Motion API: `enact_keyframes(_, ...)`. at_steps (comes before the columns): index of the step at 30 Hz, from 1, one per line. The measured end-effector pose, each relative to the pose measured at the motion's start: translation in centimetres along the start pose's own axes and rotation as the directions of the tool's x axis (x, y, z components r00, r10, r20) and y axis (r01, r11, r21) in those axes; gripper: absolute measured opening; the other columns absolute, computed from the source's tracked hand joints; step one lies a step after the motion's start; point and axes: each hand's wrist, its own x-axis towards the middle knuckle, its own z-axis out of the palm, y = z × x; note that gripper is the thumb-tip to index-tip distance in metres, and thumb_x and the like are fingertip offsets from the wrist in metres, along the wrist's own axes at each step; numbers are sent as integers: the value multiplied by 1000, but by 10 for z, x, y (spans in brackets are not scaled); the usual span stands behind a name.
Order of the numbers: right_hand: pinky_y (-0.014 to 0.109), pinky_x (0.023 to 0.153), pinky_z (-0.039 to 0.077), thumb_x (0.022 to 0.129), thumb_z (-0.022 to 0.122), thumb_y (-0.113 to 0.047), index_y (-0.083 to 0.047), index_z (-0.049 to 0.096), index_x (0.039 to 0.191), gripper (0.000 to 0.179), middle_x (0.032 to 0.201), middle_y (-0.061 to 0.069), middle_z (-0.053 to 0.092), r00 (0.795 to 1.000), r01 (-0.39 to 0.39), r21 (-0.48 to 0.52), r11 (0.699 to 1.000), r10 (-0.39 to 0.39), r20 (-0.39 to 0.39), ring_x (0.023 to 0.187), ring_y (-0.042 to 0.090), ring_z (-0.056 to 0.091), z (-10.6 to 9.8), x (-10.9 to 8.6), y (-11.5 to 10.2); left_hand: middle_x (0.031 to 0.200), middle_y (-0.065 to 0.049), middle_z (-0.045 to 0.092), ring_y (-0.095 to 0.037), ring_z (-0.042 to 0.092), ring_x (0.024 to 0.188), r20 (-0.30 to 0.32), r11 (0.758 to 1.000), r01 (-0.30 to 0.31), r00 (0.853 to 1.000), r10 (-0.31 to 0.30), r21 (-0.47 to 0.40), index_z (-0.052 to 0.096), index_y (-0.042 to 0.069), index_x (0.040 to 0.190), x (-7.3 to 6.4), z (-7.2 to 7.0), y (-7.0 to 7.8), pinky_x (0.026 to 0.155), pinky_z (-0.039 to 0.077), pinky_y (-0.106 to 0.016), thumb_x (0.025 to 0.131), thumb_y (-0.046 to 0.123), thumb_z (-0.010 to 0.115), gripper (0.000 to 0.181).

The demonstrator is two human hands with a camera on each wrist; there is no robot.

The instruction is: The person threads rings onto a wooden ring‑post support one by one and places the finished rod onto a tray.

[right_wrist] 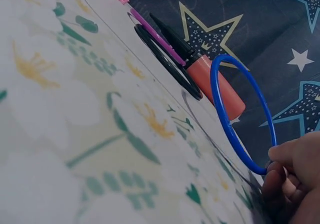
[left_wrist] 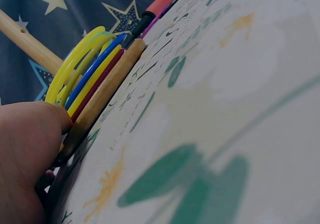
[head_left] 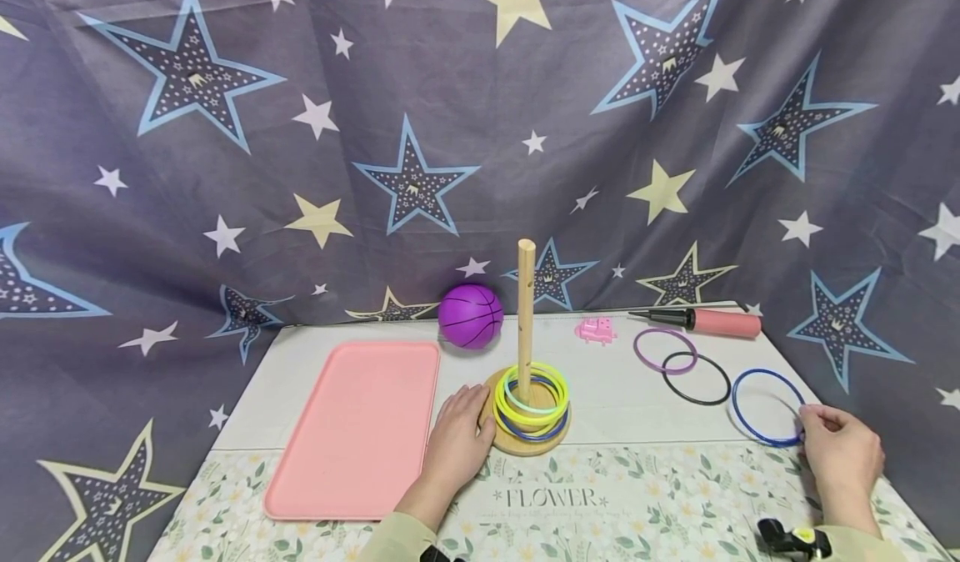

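Note:
In the head view, my right hand (head_left: 843, 454) pinches the edge of a blue ring (head_left: 767, 372). The right wrist view shows that ring (right_wrist: 218, 99) lifted and tilted, thumb and fingertips on its lower end. My left hand (head_left: 459, 437) holds the left edge of the round wooden base (head_left: 517, 445) of a ring-toss stand, thumb against the rim; its other fingers are partly hidden. From the base rises an upright wooden peg (head_left: 526, 320). Yellow, light green and blue rings (head_left: 558, 376) lie stacked around it, and the left wrist view also shows a dark red ring (left_wrist: 100, 81).
Left of the stand lies a pink tray (head_left: 352, 437). Behind are a purple ball (head_left: 471, 317) and a small pink toy (head_left: 596, 330). Toward the right, a purple ring (head_left: 637, 352) overlaps a black ring (head_left: 697, 403), with a red hand pump (head_left: 723, 323) behind. A star-patterned curtain (head_left: 450, 70) backs the table.

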Motion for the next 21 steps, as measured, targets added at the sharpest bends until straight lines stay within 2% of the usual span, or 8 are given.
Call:
enact_keyframes(3,51,88,40,109,62,-31,7,72,132,45,76,5,69,1000,11,4,1000,-11,-25,91,35,58,1,0,-2,160,-23,57,-43,45,156,2,1000,-1,1000,1,3,59,-2,156,0,0,-1,133,28,-59,106,18,66,53)
enact_keyframes(6,43,81,40,109,62,-34,4,74,131,46,66,-18,60,998,38,19,999,-37,-43,77,15,58,-1,-1,-4,160,-22,57,-42,44,156,6,1000,4,1000,-4,4,59,-1,156,0,0,-1,133,27,-59,107,20,65,53)
enact_keyframes(8,38,78,38,109,62,-36,2,75,132,46,61,-29,54,998,43,36,998,-41,-51,66,-1,51,-2,-3,-6,161,-21,57,-42,43,157,9,1000,9,1000,-9,7,59,0,157,0,0,-2,134,27,-58,108,21,65,54)
enact_keyframes(10,33,78,36,109,62,-37,1,75,133,47,59,-40,46,997,49,67,997,-45,-56,57,-11,43,-2,-5,-8,161,-20,57,-41,43,157,11,1000,12,1000,-12,7,58,1,158,1,0,-2,134,26,-57,108,22,65,54)
enact_keyframes(15,26,73,34,109,64,-38,1,74,132,47,57,-34,51,997,19,150,988,-9,-73,51,-6,51,-2,-8,-17,162,-19,56,-40,43,157,14,1000,14,1000,-14,7,58,2,158,1,1,-3,134,26,-57,108,23,65,55)
enact_keyframes(18,18,65,39,108,65,-38,0,75,129,45,59,-32,52,996,16,187,982,0,-84,51,-6,52,-3,-9,-24,162,-18,56,-40,42,158,18,1000,18,1000,-18,10,58,2,158,1,2,-3,134,26,-56,108,23,65,55)
enact_keyframes(21,15,51,43,107,67,-37,-1,75,126,42,61,-30,54,998,19,222,975,-4,-68,50,-5,55,-4,-9,-31,162,-18,56,-39,42,158,18,1000,19,1000,-19,10,58,2,158,1,3,-4,134,26,-56,108,24,65,55)
